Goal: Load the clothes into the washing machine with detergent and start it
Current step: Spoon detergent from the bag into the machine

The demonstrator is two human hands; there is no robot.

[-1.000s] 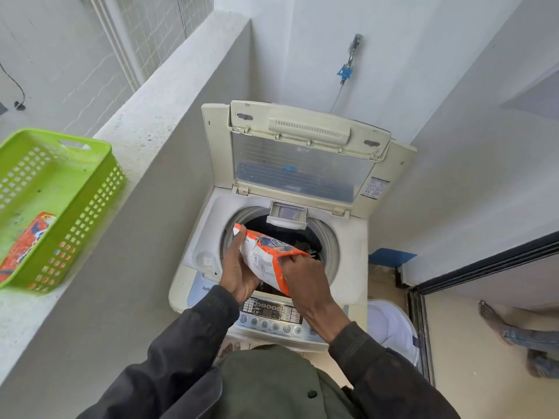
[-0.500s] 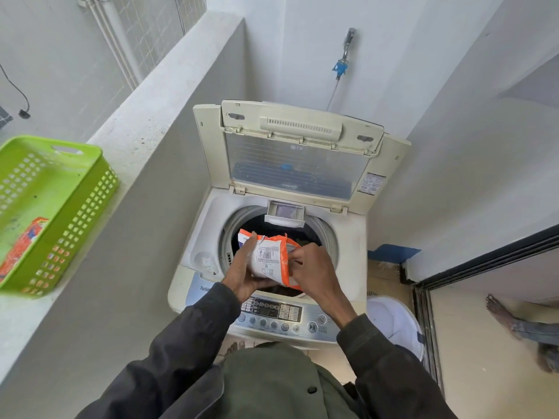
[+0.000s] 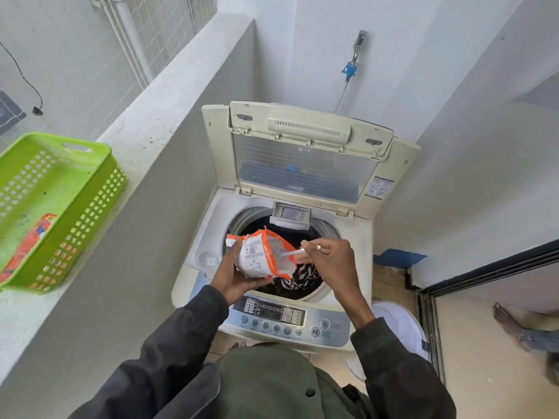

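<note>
Grey walls (image 3: 459,152) stand around the washing machine (image 3: 358,246), its lid raised. Over the drum, the left hand (image 3: 239,282) grips the open detergent packet (image 3: 258,261). The right hand (image 3: 332,263) pinches a white scoop (image 3: 295,252), its tip inside the packet. Dark clothes (image 3: 301,281) lie below. A green basket (image 3: 75,207) sits on the left ledge (image 3: 157,116).

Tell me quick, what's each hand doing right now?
Left hand: closed around the detergent packet.
Right hand: pinching a white scoop that reaches into the packet.
</note>
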